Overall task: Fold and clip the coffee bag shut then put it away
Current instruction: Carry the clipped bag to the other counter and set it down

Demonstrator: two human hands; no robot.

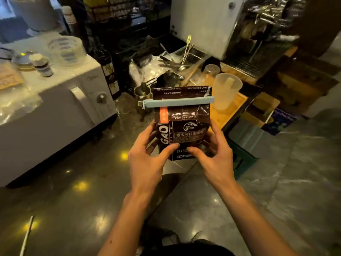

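With the blue sealing clip [177, 102] already clamped across the folded top, gripped upright at frame centre, coffee bag [182, 126] between left hand [147, 156] and right hand [214, 154], seemingly ready for stowing.

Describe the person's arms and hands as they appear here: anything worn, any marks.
Both forearms are bare, no sleeves in view. The left hand and right hand wear no gloves, and no rings or watch are visible. A small dark mark sits on the left forearm.
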